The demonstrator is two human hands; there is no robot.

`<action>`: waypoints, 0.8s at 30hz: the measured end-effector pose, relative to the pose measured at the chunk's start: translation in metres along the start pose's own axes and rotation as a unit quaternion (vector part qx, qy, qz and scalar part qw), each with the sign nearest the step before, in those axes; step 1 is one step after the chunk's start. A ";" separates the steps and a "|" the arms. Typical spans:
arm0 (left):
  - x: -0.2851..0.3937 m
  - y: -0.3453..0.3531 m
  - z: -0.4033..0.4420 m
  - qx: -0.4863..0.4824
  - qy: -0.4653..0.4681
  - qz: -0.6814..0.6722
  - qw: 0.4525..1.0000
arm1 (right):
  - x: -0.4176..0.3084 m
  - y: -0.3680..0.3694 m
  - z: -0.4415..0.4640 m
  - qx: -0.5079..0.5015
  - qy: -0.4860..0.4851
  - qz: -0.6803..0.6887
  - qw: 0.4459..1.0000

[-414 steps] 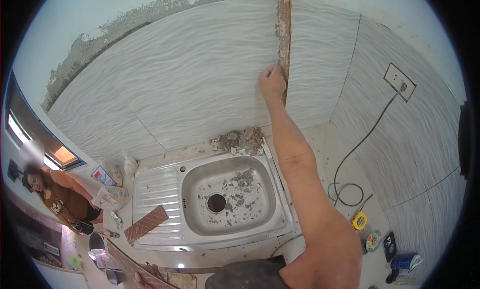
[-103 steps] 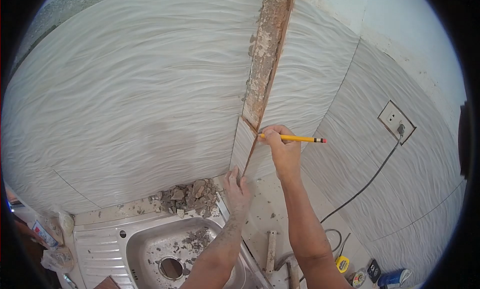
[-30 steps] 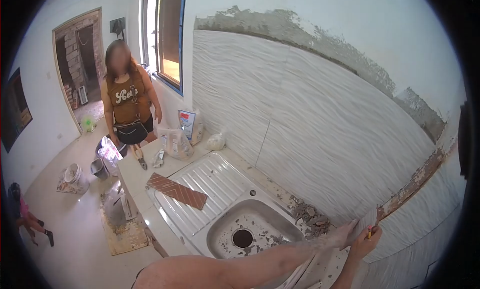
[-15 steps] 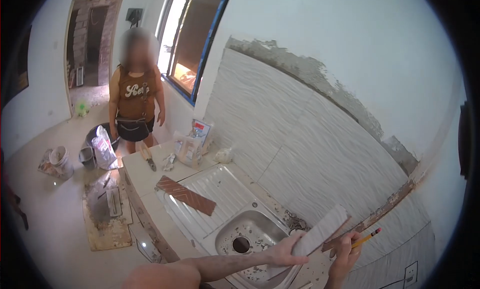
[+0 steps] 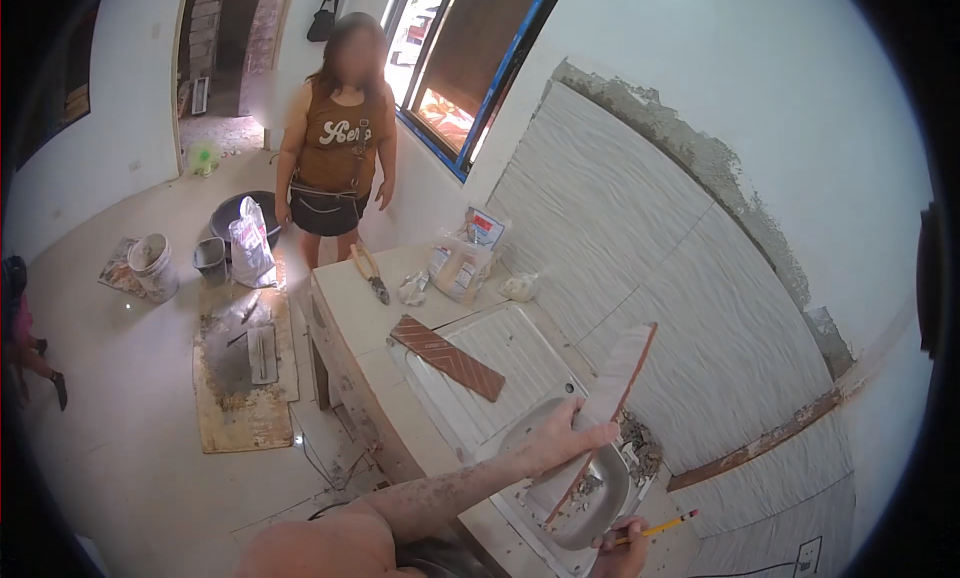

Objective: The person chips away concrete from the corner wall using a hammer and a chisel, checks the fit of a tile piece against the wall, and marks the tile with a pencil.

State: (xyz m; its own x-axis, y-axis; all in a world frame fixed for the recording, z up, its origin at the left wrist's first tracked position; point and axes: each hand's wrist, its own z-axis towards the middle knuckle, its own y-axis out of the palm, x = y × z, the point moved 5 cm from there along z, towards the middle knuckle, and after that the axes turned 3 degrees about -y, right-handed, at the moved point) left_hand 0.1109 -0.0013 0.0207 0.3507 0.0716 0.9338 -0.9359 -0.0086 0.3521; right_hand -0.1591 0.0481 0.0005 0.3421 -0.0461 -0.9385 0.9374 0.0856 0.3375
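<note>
My left hand (image 5: pixel 565 442) is closed around a long, narrow strip of wall tile (image 5: pixel 624 373), pale grey on its face with a reddish-brown edge. The strip is tilted above the steel sink (image 5: pixel 480 328), covering part of the basin. Lower and to the right, my right hand (image 5: pixel 622 552) grips a yellow pencil (image 5: pixel 668 526), its pink eraser end pointing toward the wall. Across the ribbed drainboard lies another tile strip, brown back up (image 5: pixel 448 358). Grey wavy tiles (image 5: pixel 690 278) cover the wall beside the sink, with a narrow untiled gap (image 5: pixel 760 438) low on the right.
Pliers (image 5: pixel 372 275) and plastic bags (image 5: pixel 462 266) sit at the counter's far end. Beyond it stands a person (image 5: pixel 340 143). Buckets (image 5: pixel 152 266), a sack (image 5: pixel 252 243) and a mortar-stained board (image 5: pixel 240 413) are on the floor. Rubble (image 5: pixel 640 448) lies behind the basin.
The view has swung, shifting the room rightward. The tile strip stands more upright, its brown edge now showing. My right hand has moved down, away from the wall gap, still with the pencil.
</note>
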 end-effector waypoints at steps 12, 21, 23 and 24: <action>0.021 -0.007 -0.032 0.006 -0.074 -0.252 0.965 | 0.003 0.048 -0.051 0.032 -0.001 0.018 0.999; 0.053 0.035 -0.048 0.033 -0.089 -0.336 0.937 | -0.059 0.071 -0.065 -0.104 -0.110 -0.042 0.988; 0.046 0.045 -0.052 0.056 -0.097 -0.344 0.932 | -0.068 0.073 -0.065 -0.113 -0.125 -0.055 0.984; 0.043 0.051 -0.054 0.055 -0.101 -0.334 0.935 | -0.073 0.074 -0.066 -0.124 -0.155 -0.040 0.979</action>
State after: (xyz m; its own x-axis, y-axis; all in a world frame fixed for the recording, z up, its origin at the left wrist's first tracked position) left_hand 0.0768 0.0554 0.0755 0.8658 -0.0925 0.4917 -0.5001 -0.1332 0.8556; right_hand -0.1188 0.1240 0.0897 0.3068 -0.3593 -0.8813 0.9309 0.3061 0.1992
